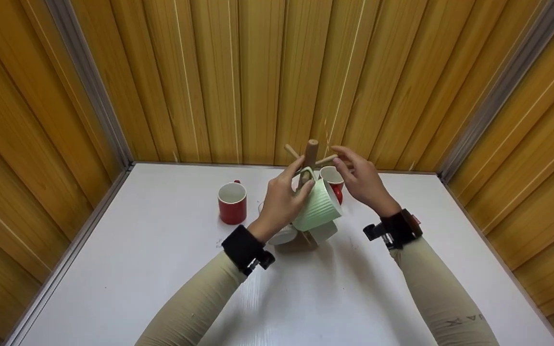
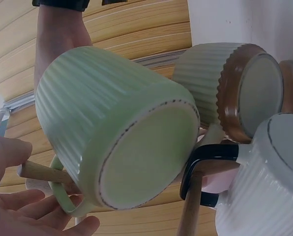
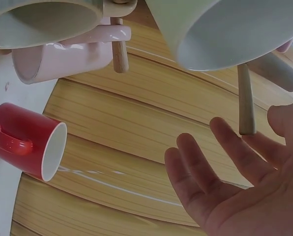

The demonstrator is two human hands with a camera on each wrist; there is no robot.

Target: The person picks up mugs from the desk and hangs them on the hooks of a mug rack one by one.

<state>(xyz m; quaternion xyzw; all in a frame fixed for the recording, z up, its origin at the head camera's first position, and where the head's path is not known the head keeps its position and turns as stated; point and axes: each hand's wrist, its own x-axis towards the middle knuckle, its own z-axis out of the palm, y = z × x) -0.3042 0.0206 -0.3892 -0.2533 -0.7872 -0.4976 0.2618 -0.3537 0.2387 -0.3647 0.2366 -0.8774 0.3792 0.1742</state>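
Note:
A light green ribbed mug (image 1: 313,211) hangs tilted by its handle on a peg of the wooden mug tree (image 1: 311,153). My left hand (image 1: 279,199) is at that handle. In the left wrist view, its fingers lie loosely beneath the green handle (image 2: 63,199), and the thumb is apart from them, with the peg's end between. Beside another bare peg (image 3: 246,105), my right hand (image 1: 363,181) has its fingers spread. No mug is in the right hand; whether a fingertip touches that peg, I cannot tell.
A red mug (image 1: 232,211) stands upright left of the tree; another red-handled mug (image 1: 332,175) stands behind it. Lower on the tree are a white mug with a black handle (image 2: 269,182), a ribbed brown-based mug (image 2: 205,81) and a pink mug (image 3: 63,61). Wood-patterned walls enclose the table (image 1: 171,269).

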